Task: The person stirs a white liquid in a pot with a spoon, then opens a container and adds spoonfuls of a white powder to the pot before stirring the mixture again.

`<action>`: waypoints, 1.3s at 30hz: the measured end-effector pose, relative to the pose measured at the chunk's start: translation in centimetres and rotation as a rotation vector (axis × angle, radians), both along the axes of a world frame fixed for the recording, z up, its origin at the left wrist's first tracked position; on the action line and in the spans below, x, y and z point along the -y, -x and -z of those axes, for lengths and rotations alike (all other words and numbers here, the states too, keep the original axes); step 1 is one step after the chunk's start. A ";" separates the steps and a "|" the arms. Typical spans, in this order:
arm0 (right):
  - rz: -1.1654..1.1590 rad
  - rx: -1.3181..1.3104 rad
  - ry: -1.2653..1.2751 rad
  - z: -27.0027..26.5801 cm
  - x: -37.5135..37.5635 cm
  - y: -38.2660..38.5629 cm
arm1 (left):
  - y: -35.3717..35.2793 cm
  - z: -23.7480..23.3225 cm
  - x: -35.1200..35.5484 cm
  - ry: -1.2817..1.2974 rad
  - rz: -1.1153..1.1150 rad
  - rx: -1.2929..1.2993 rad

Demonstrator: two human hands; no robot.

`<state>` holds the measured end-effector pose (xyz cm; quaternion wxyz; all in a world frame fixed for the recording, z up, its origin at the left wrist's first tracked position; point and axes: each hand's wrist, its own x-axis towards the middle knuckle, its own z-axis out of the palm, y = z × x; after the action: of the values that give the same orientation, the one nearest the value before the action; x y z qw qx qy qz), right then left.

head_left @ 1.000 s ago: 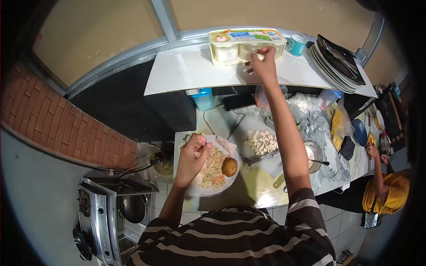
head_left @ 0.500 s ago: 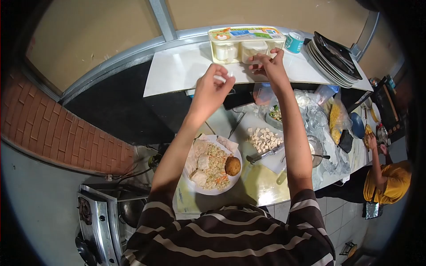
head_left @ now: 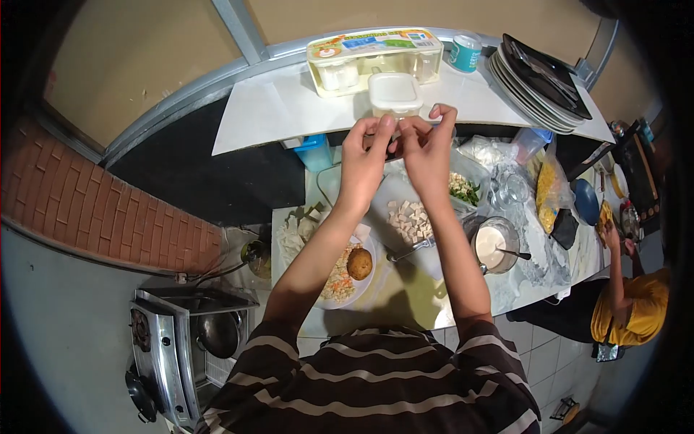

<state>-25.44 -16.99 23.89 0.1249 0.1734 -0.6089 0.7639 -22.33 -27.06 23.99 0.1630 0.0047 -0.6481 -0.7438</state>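
My left hand (head_left: 367, 148) and my right hand (head_left: 428, 148) are close together just in front of the shelf edge. The fingers of both are bent and pinched in; what lies between the fingertips is too small or hidden to make out. Just beyond the fingertips stands a small seasoning container (head_left: 395, 90) with a white lid, its lower front partly covered by my hands. Behind it is the seasoning set box (head_left: 376, 45), which has another white-lidded container (head_left: 337, 74) at its left end and a gap in the middle.
On the shelf sit a turquoise-labelled can (head_left: 464, 54) and stacked plates (head_left: 517, 98). Below are diced white cubes (head_left: 410, 220), a plate (head_left: 365, 278) of chopped food with a brown round item (head_left: 359, 264), and a bowl of batter (head_left: 491, 244). A person in yellow (head_left: 632, 307) works at right.
The white-lidded container has come out of the seasoning box toward me. My hands have moved together and slightly lower. A white bit seen in my left hand earlier no longer shows.
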 end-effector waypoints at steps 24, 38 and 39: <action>0.263 0.161 -0.241 17.2 -6.9 -23.8 | -22.0 16.6 -7.7 -0.177 0.056 0.262; 0.091 0.328 -0.555 27.0 -10.9 -30.0 | -26.5 27.5 -10.6 -0.014 -0.016 0.380; 0.022 0.289 -0.452 26.8 -11.0 -30.0 | -26.6 28.1 -10.8 0.024 -0.047 0.378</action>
<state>4.53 -5.97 -2.91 0.0029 0.0793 -0.7775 0.6239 4.24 -16.30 -4.11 0.0557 0.1575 -0.6757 -0.7180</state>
